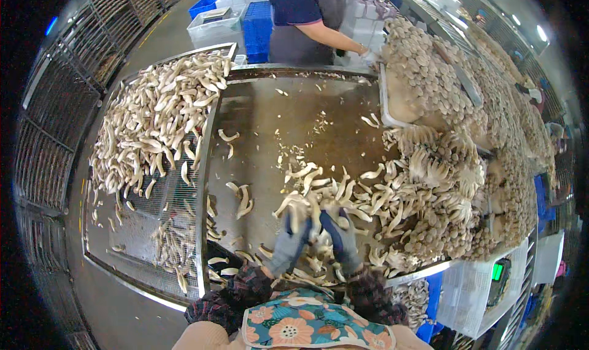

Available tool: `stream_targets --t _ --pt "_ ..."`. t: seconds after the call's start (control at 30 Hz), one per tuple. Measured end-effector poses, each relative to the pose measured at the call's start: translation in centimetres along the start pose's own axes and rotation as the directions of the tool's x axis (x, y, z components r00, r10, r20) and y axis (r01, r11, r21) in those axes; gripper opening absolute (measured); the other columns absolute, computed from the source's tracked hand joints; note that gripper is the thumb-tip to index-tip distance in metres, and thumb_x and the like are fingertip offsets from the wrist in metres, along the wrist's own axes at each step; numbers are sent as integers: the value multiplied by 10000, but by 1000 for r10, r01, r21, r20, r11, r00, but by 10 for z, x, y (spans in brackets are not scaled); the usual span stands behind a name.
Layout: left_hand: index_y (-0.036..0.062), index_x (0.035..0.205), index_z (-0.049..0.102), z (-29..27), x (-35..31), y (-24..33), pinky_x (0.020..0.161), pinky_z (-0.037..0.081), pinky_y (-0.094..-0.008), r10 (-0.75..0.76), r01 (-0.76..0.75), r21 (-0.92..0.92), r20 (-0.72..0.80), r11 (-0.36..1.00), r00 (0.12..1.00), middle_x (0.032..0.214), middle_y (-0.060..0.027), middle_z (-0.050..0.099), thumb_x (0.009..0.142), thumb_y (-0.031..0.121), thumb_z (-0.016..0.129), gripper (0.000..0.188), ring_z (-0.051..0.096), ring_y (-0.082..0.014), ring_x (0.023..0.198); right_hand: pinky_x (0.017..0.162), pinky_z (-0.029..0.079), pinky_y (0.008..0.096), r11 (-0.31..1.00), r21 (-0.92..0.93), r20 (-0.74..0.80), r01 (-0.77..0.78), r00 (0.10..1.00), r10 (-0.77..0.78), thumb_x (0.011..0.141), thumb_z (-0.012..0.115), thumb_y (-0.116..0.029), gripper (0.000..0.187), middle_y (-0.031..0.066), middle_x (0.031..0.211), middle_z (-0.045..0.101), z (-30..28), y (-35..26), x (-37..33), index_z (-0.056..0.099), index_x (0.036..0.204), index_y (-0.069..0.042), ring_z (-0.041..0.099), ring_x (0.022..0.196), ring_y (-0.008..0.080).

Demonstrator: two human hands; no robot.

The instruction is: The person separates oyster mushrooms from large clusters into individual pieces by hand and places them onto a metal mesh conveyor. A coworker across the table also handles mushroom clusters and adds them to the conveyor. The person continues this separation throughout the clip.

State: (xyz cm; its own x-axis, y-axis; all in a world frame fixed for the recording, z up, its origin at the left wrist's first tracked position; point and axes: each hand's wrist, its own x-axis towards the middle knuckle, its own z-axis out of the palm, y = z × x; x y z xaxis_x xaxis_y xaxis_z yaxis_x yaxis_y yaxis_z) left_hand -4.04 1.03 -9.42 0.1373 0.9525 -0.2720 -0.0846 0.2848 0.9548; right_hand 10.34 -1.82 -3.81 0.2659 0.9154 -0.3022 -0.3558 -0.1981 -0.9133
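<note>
My left hand, in a grey and dark blue glove, is closed around a few pale, long-stemmed mushrooms that stick out past its fingers. Close beside it, my right hand in a matching glove bends over more mushrooms; motion smears its fingers, but they look curled around pale stems. Both hands are low over the brown work table, near my body. Loose mushrooms lie just beyond my fingers, and others lie under and between my wrists.
To the left, a mesh rack carries a heap of loose mushrooms. Clustered mushrooms are piled high on the right beside a tray. Across the table a person reaches toward that pile. White crates stand at lower right.
</note>
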Motion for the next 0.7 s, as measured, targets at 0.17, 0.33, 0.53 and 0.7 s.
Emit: stream_targets --t 0.17,0.33,0.53,0.7 --pt "48 1083 569 -22 34 -52 720 476 -294 175 -263 504 216 823 961 853 -70 601 971 278 471 274 577 -198 797 759 474 251 971 -215 51 101 994 -92 784 733 -135 275 19 888 645 6 4 -2 635 1009 -11 576 823 116" --pt "72 994 594 -17 37 -33 525 439 -345 -236 235 41 25 971 971 754 -93 597 928 346 533 289 558 -217 594 835 463 314 919 -289 87 267 964 -252 723 784 -178 329 65 934 642 18 -4 2 651 985 -30 589 880 178" --pt "107 894 580 -6 28 -7 429 374 -285 377 -365 340 32 867 926 668 -5 535 965 448 448 373 483 -173 462 775 475 279 926 -299 43 231 973 -229 777 724 -135 286 53 917 657 26 0 7 627 1018 -14 595 820 121" --pt "38 991 582 -16 54 40 629 506 -262 24 -114 517 178 848 984 859 -42 611 943 235 524 212 606 -165 752 684 495 239 989 50 -51 137 990 -134 858 662 -104 229 37 935 644 28 -31 20 613 1060 -9 588 798 101"
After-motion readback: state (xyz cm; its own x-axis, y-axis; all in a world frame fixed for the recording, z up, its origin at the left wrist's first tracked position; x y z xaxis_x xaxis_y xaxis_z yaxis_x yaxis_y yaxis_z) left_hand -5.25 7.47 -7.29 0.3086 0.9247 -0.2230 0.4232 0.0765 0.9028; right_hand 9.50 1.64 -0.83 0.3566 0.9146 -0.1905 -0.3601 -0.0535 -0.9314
